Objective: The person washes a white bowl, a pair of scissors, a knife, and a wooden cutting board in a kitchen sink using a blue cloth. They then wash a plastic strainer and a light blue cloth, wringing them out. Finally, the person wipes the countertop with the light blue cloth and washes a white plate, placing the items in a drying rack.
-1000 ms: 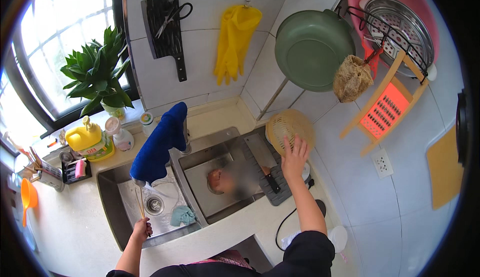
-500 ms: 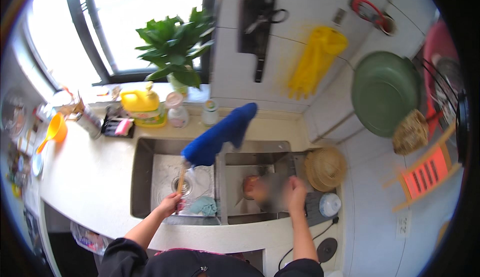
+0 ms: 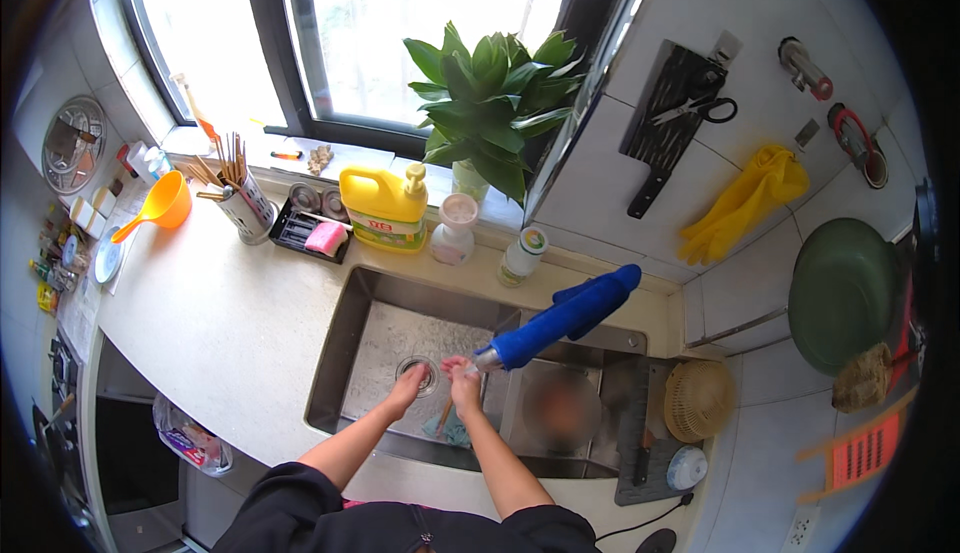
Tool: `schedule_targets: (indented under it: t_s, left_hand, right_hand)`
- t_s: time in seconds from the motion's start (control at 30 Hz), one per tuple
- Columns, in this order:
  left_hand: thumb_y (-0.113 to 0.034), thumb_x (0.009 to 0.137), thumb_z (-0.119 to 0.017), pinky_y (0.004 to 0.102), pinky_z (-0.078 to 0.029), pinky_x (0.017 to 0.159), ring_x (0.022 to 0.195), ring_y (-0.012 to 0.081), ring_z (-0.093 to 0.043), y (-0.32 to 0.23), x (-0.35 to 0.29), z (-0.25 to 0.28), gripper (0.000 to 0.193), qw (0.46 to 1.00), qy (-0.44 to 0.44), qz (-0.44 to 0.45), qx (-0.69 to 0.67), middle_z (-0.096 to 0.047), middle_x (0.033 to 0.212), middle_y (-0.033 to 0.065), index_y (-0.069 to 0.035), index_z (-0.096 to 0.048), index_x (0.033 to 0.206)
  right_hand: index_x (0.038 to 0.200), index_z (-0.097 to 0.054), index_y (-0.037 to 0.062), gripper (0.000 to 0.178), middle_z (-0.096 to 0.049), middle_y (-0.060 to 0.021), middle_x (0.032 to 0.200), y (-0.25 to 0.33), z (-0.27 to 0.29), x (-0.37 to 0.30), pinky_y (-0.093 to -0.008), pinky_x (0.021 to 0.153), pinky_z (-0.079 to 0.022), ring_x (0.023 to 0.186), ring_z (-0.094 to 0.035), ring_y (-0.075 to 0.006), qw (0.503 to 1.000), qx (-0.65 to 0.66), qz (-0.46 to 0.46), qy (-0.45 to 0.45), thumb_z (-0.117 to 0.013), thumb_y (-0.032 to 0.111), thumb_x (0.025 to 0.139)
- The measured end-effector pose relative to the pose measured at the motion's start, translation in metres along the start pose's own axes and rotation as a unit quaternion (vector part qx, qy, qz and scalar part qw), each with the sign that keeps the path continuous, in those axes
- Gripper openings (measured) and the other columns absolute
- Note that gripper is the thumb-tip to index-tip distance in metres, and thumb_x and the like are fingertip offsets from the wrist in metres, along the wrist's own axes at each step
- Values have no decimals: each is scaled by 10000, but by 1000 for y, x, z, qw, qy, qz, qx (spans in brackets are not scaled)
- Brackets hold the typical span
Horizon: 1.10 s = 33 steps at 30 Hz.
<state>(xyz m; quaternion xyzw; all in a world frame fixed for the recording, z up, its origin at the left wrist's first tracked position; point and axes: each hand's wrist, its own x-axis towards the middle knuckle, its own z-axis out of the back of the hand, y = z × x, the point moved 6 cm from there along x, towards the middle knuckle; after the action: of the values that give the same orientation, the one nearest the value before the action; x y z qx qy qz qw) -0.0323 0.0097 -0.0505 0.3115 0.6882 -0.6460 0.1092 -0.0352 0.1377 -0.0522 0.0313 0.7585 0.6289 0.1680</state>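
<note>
Both bare hands were over the left basin of the stainless steel double sink [image 3: 343, 353]. Left hand [image 3: 407, 393]: fingers extended, free, above the round metal drain strainer [image 3: 431, 383]. Right hand [image 3: 463, 388]: just beside the metal spout tip [image 3: 487, 359], near the basin's right edge; couldn't tell whether its fingers were gripping. Fuzzy blue fabric cover [image 3: 568, 319] sat around the faucet behind the spout, angled toward the sink's far right corner. Crumpled teal cloth [image 3: 456, 436] lay at the left basin's near right corner, partly behind the right forearm. Reddish item [image 3: 562, 408] in the right basin: too blurred to identify. Dark grey ribbed mat [image 3: 632, 488] lay along the sink's right edge, tan slotted basket [image 3: 700, 400] just beside it.
</note>
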Motion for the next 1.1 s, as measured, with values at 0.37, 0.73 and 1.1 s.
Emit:
schedule_targets:
  t_s: [0.37, 0.73, 1.1]
  left_hand:
    - [-505, 901, -343, 325, -284, 989, 1183, 206, -382, -18, 38, -74, 614, 942, 48, 199, -266, -417, 1298, 96, -61, -337, 1325]
    - [-342, 925, -334, 345, -428, 634, 709, 186, -490, -18, 59, -33, 307, 932, -154, 15, -326, -519, 774, 58, -83, -483, 851]
    - [-228, 921, -343, 280, -370, 466, 501, 147, -391, -18, 128, 29, 242, 833, -119, 46, -538, -395, 585, 39, -93, -413, 733]
  right_hand:
    - [1020, -527, 18, 271, -591, -114, 947, -15, -2, 32, -343, 768, -436, 870, -563, -241, 992, 25, 34, -121, -436, 245, 903]
    - [920, -608, 18, 391, -616, -205, 888, -19, -14, 62, -362, 779, -437, 844, -587, -311, 971, -217, -85, -54, -447, 374, 888]
    - [935, -539, 11, 239, -582, -232, 899, 83, 36, -12, -423, 722, -438, 892, -551, -391, 884, -428, -21, 186, -470, 216, 834]
